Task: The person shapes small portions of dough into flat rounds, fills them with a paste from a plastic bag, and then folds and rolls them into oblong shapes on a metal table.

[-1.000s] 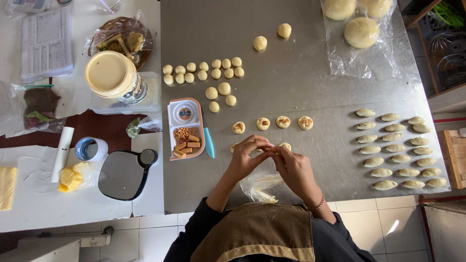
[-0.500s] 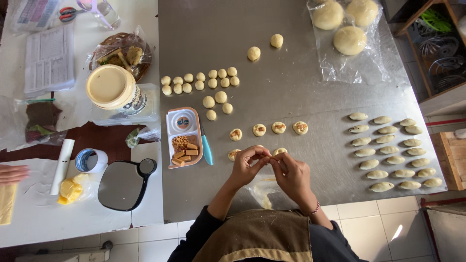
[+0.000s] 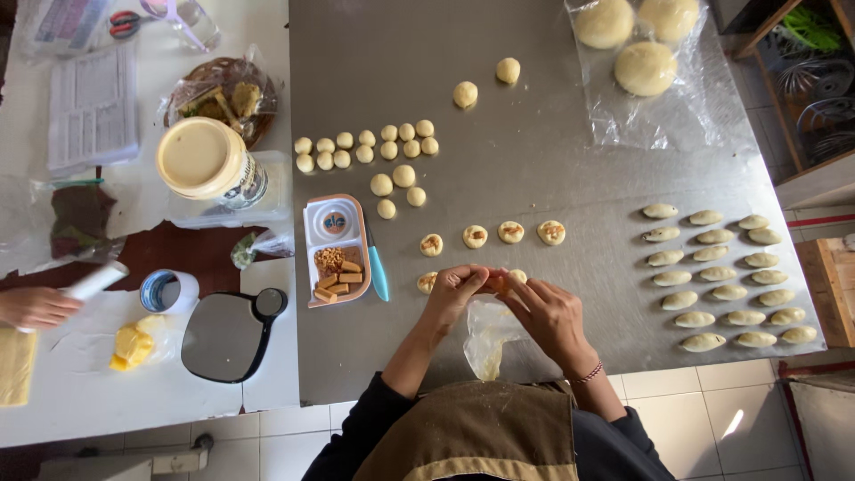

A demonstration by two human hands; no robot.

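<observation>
1. The steel worktop (image 3: 552, 178) fills most of the view, and everything below is placed against the pink divided tray (image 3: 334, 249) near its left edge.
2. Far to the right of the tray and higher up, a clear plastic sheet (image 3: 659, 98) carries three big dough mounds (image 3: 646, 67).
3. Well to the right of the tray, rows of folded, finished pastries (image 3: 726, 276) lie in three neat columns.
4. Left of the tray, on the white side table, stands a cream-lidded jar (image 3: 203, 160); below and left of the tray lies a black hand mirror (image 3: 227, 334).
5. Just above and right of the tray sits a cluster of small dough balls (image 3: 374, 151), with two more balls (image 3: 485, 82) further up.
6. Right of the tray, a row of flattened dough rounds with filling (image 3: 494, 234) runs across the worktop.
7. A teal-handled knife (image 3: 378, 267) lies touching the tray's right side.
8. Just right of the tray and slightly lower, the person's left hand (image 3: 454, 294) and right hand (image 3: 548, 312) meet. The fingers (image 3: 521, 292) of both are drawn narrow, pinching one filled dough piece (image 3: 496, 283) between them, held just above the worktop.
9. Under the hands lies a crumpled clear bag (image 3: 490, 334).
10. Far left of the tray, at the frame's edge, another person's hand (image 3: 36, 305) grips a white roll (image 3: 93, 281).
</observation>
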